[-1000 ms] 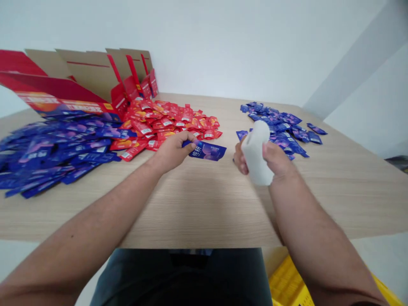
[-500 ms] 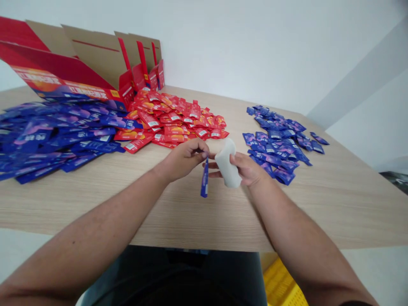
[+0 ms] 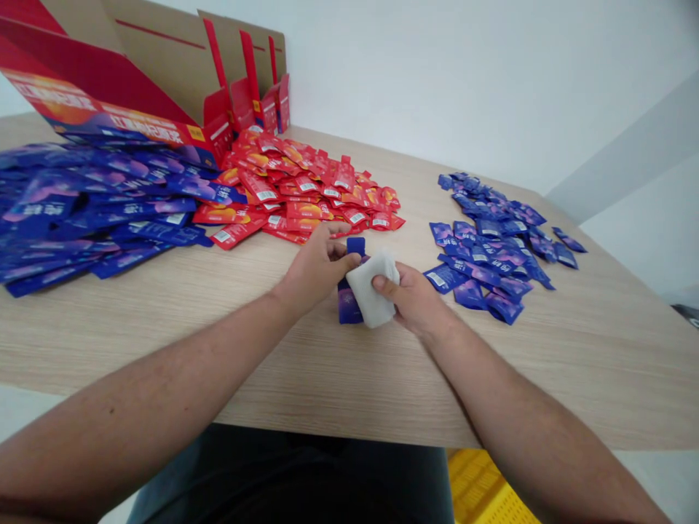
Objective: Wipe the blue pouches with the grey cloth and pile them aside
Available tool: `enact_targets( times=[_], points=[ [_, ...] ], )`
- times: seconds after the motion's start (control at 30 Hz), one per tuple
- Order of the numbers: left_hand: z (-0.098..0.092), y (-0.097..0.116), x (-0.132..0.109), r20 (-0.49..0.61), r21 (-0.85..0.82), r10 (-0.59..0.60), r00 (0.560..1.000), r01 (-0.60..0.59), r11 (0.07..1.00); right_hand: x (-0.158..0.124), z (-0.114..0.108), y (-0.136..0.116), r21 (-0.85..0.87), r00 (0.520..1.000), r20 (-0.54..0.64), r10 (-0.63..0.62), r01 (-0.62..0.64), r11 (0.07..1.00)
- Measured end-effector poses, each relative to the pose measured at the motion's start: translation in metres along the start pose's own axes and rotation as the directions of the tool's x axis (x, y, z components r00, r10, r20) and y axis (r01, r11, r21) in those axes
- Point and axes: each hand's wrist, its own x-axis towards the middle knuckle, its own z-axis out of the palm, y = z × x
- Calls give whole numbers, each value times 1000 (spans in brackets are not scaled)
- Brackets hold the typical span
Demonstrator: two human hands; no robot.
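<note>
My left hand (image 3: 315, 268) pinches a blue sachet (image 3: 349, 304) by its top edge, holding it upright over the middle of the wooden table (image 3: 306, 371). My right hand (image 3: 415, 297) grips a folded white cloth (image 3: 373, 288) and presses it against the face of that sachet. Most of the sachet is hidden behind the cloth. Both hands sit close together, just in front of the red sachets.
A big heap of blue sachets (image 3: 92, 211) lies at the left, a pile of red sachets (image 3: 306, 193) in the middle back, a smaller spread of blue sachets (image 3: 494, 244) at the right. Open red cardboard boxes (image 3: 153, 80) stand behind. A yellow crate (image 3: 491, 495) sits below the table edge.
My left hand lifted the blue sachet off the table and turned it upright. My right hand brought the white cloth leftward onto it. The view has tilted downward.
</note>
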Motion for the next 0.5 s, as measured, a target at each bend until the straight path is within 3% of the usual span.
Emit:
enact_targets(
  times=[0.1,0.2,0.3,0.4,0.43,0.5],
  points=[
    [2,-3,2,-6,-145,-93,996,91,985,2,7,1,139,992,-119,-52,68,988],
    [3,-6,0,7,-141,-104,995,104,984,2,6,0,122,982,-174,-77,99,988],
    [3,-7,-3,41,21,-24,999,24,999,1,-3,-5,-248,957,-217,-191,135,959],
    [1,-5,-6,81,198,60,995,-75,977,-2,-12,-15,-717,919,-155,-362,148,681],
    [0,-4,-6,102,206,81,991,-101,973,-3,-14,-19,-779,919,-105,-381,162,605],
    [0,-2,-7,177,161,105,978,-135,978,-6,-15,-26,-803,916,-39,-399,209,559]
  ],
)
